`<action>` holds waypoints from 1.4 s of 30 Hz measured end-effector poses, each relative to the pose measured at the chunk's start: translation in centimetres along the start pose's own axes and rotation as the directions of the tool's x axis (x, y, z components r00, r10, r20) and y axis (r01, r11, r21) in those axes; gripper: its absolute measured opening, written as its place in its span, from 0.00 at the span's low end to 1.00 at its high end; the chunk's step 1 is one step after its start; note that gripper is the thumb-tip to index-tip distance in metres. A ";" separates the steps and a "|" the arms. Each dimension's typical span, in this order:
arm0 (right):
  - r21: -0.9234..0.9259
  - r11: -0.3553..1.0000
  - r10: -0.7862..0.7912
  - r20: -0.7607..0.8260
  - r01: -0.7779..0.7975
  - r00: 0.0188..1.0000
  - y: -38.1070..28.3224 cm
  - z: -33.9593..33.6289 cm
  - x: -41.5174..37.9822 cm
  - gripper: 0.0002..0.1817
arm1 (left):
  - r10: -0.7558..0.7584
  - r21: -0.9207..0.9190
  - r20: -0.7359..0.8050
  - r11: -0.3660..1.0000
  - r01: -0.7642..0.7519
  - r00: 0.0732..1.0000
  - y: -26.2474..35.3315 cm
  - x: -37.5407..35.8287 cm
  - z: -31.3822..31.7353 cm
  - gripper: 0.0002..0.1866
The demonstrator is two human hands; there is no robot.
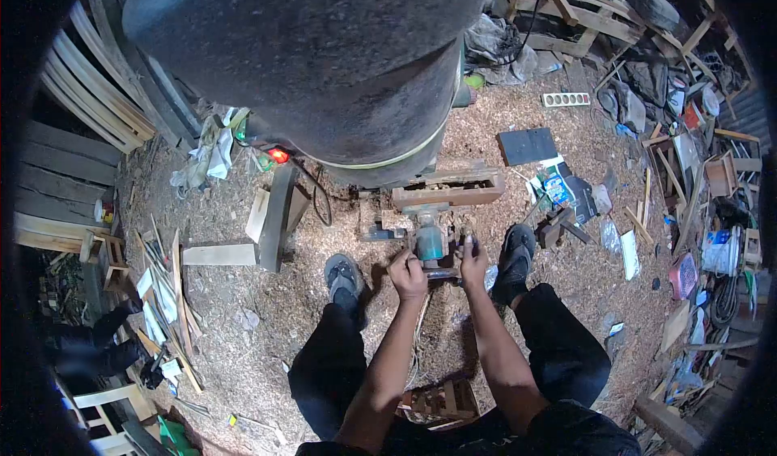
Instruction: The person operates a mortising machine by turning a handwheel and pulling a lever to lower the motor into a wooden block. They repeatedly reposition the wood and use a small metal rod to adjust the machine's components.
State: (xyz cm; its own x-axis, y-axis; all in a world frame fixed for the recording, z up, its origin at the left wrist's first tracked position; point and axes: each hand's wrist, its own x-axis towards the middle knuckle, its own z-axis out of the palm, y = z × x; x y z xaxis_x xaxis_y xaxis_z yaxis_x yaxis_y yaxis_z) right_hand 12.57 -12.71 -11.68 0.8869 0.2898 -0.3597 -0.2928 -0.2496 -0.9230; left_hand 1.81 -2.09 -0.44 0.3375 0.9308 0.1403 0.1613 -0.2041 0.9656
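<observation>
A teal-bodied power tool (430,241) stands between my hands, low over the shavings-covered floor between my feet. My left hand (407,275) is closed in a fist at its left side. On the right side, my right hand (472,263) is closed with its fingers round a dark part of the tool. The palms face inward, so much of each grip is hidden. Just beyond the tool lies a hollowed wooden piece (449,189) with a dark slot along it. A small dark block (380,233) lies to the left of the tool.
A large dark rounded object (307,59) fills the upper middle. A white power strip (566,99) and a dark flat board (528,146) lie at the upper right. Wooden offcuts (279,217) stand left of my feet. Scrap wood and clutter line both sides.
</observation>
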 end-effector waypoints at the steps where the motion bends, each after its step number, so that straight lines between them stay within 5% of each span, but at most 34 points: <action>1: -0.073 0.997 0.003 0.003 -0.003 1.000 -0.2 -0.1 0.0 0.23 | 0.025 -0.008 -0.024 1.000 -0.025 0.999 0.1 0.1 0.3 0.17; 2: 0.042 0.999 -0.006 0.004 0.006 1.000 -0.2 0.2 -0.1 0.28 | 0.027 -0.010 -0.028 1.000 -0.027 0.999 0.2 0.0 0.2 0.16; 5: 0.492 0.712 0.418 0.277 -0.501 0.865 0.6 0.0 1.5 0.38 | 0.019 -0.032 -0.032 0.999 -0.020 0.999 0.4 -0.1 0.4 0.15; 6: 0.454 0.685 0.506 0.266 -0.570 0.820 1.3 0.3 2.2 0.45 | 0.003 -0.044 -0.030 0.999 -0.004 1.000 0.3 -0.1 0.4 0.15; 12: 0.549 0.525 0.437 0.481 -0.650 0.760 2.5 -1.3 2.8 0.31 | -0.015 -0.027 -0.012 1.000 0.015 1.000 0.3 -0.1 0.2 0.14; 14: 0.184 0.970 0.134 0.136 -0.158 0.982 0.8 -0.4 2.0 0.27 | -0.011 -0.018 -0.011 1.000 0.010 1.000 -0.1 0.1 0.2 0.14; 15: -0.094 0.990 -0.104 0.036 0.107 0.994 -0.4 0.1 1.1 0.27 | -0.010 -0.022 -0.005 1.000 0.010 1.000 -0.2 0.1 0.3 0.14; 16: -0.128 0.976 -0.173 0.025 0.175 0.985 -3.2 0.3 -0.3 0.33 | -0.014 -0.024 0.004 1.000 0.015 1.000 -0.3 0.0 0.2 0.14; 19: 0.116 0.975 -0.195 0.039 0.189 0.980 -2.7 0.0 -1.1 0.30 | 0.005 -0.021 -0.014 1.000 -0.006 1.000 0.2 0.1 0.2 0.14; 21: 0.446 0.880 0.145 0.083 -0.167 0.986 -2.5 -0.4 -0.6 0.21 | -0.008 -0.026 -0.001 1.000 0.008 1.000 0.1 0.0 0.2 0.14; 23: 0.687 0.559 0.435 0.233 -0.464 0.870 -2.2 -0.7 0.2 0.13 | 0.003 -0.028 0.004 1.000 -0.003 1.000 0.0 0.1 0.1 0.14; 24: 0.579 0.658 0.412 0.259 -0.481 0.874 -2.0 -0.7 0.5 0.14 | -0.005 -0.021 0.012 1.000 0.006 1.000 0.0 0.0 0.0 0.14; 27: 0.261 0.964 0.058 -0.033 -0.048 0.998 -0.5 0.7 1.0 0.19 | -0.013 -0.002 0.028 1.000 0.013 1.000 -0.6 -0.1 -0.2 0.13; 31: -0.189 0.959 -0.241 -0.146 0.212 0.959 -2.7 1.0 -0.2 0.28 | 0.025 -0.004 0.012 1.000 -0.025 1.000 -1.5 -0.2 0.0 0.12; 35: 0.025 0.983 -0.172 -0.243 0.183 0.955 -3.7 -0.3 -2.1 0.16 | -0.013 -0.045 0.019 0.999 0.014 1.000 -1.0 -0.2 -0.1 0.12; 40: -0.004 0.997 -0.083 0.016 0.083 0.996 -5.2 1.4 -7.8 0.26 | -0.083 -0.108 0.057 0.990 0.089 0.995 -3.2 -0.6 0.2 0.14; 42: 0.230 0.973 -0.033 -0.020 0.037 0.999 -3.8 2.9 -8.1 0.29 | -0.064 -0.083 0.037 0.994 0.067 0.997 -2.5 -0.6 0.0 0.14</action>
State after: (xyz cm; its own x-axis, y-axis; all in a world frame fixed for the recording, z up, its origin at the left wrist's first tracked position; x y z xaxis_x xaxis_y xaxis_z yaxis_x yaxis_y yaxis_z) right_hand 5.46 -11.46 -5.62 0.9033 0.2791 -0.3259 -0.3339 -0.0198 -0.9424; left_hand 1.18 -2.14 -2.94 0.3606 0.9301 0.0700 0.1062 -0.1155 0.9876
